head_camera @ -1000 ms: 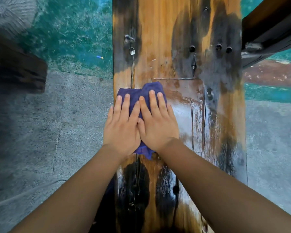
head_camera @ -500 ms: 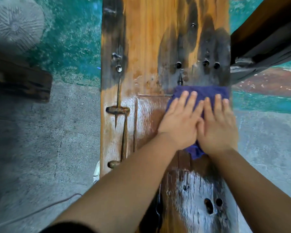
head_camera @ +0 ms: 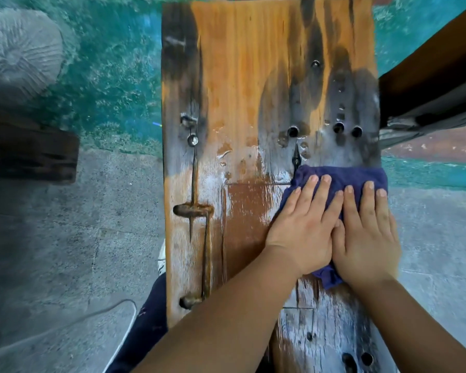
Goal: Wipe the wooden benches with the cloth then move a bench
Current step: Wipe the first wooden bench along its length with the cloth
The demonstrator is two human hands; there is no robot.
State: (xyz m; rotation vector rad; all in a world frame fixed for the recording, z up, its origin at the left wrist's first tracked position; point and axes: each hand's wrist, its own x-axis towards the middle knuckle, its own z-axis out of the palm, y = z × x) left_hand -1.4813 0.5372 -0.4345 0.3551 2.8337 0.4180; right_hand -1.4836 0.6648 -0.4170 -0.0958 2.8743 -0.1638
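Both flat hands, left (head_camera: 300,230) and right (head_camera: 366,238), press a crumpled blue cloth (head_camera: 339,175) on the wet, streaky bench (head_camera: 240,90). The cloth has barely shifted since half a second ago.

Both hands (head_camera: 334,232) lie flat on the cloth (head_camera: 339,176) at the bench's (head_camera: 240,90) 3 o'clock edge. Bare board runs open toward 12 o'clock, holes (head_camera: 338,127) only. At 9 o'clock a raised rusty peg (head_camera: 193,210) and rod (head_camera: 206,251) stand in the way. Off the edge at 2 o'clock, a dark beam (head_camera: 428,84) crowds close.
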